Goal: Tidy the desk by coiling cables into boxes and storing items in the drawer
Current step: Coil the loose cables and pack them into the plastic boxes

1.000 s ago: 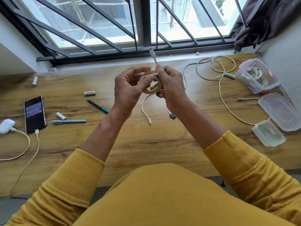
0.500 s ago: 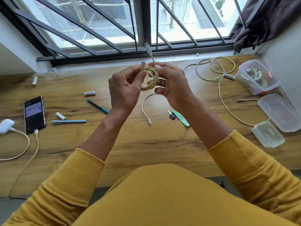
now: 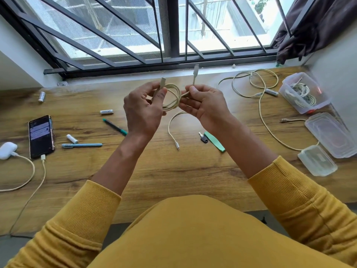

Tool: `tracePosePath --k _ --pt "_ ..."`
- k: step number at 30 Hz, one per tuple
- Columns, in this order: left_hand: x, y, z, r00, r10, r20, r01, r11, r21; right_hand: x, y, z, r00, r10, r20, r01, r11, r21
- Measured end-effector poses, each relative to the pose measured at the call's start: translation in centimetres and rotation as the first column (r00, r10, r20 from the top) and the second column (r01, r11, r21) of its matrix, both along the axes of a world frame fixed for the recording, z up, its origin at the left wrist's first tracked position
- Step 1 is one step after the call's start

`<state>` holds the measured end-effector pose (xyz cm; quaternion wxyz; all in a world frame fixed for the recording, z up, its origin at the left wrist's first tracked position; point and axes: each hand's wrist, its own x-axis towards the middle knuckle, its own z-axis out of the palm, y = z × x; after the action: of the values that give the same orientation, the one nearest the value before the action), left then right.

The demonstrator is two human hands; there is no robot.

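A cream cable coil (image 3: 173,97) hangs in the air between both hands above the wooden desk (image 3: 173,171). My left hand (image 3: 144,111) grips the coil's left side, with one plug sticking up past the thumb. My right hand (image 3: 204,105) pinches the cable's other end, whose plug (image 3: 195,71) points upward. A clear plastic box (image 3: 305,93) at the far right holds a coiled cable. A long loose cream cable (image 3: 257,88) lies spread beside that box. A short cable (image 3: 172,130) lies on the desk below my hands.
Two clear lids (image 3: 331,135) (image 3: 317,161) lie at the right edge. A green strip (image 3: 215,142) and a key (image 3: 202,138) sit mid-desk. Left are two pens (image 3: 82,145), batteries (image 3: 106,112), a phone (image 3: 41,136) with its cable, and a white earbud case (image 3: 7,150).
My hands have drawn slightly apart. The right hand has pulled the cable's plug end out to the right of the coil, and the other plug now stands up by my left thumb.
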<state>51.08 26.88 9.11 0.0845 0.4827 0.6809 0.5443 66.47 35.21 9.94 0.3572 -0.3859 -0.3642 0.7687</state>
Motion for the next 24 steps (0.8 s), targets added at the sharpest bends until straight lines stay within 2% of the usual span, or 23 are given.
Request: tracePosePath --k 4,6,10,13,17,24 --pt "-0.2 0.2 -0.3 0.994 -0.024 -0.106 0.021 0.999 -0.029 -0.5 -0.3 -0.1 0.998 -0.054 -0.038 0.051 0.995 -0.082" --pt "-0.1 0.3 -0.4 0.991 -0.043 -0.123 0.038 0.998 -0.044 -0.6 -0.1 0.0 0.997 -0.07 -0.01 0.069 0.996 -0.063" --pt "0.2 0.1 -0.4 0.991 -0.071 -0.117 0.063 0.996 -0.067 -0.3 -0.1 0.1 0.984 -0.051 0.17 0.019 0.983 0.183" --pt "0.3 -0.1 -0.4 0.988 -0.028 -0.149 0.016 0.996 -0.084 -0.1 -0.2 0.0 0.973 -0.014 0.23 -0.064 0.942 0.329" --pt "0.1 0.1 -0.3 0.992 0.045 -0.121 -0.062 0.989 -0.137 -0.3 -0.2 0.2 0.953 0.089 0.289 -0.21 0.883 0.42" --pt "0.5 -0.3 0.5 1.0 -0.021 -0.01 0.019 0.983 -0.181 -0.8 0.4 -0.2 0.866 -0.039 0.498 -0.297 0.761 0.577"
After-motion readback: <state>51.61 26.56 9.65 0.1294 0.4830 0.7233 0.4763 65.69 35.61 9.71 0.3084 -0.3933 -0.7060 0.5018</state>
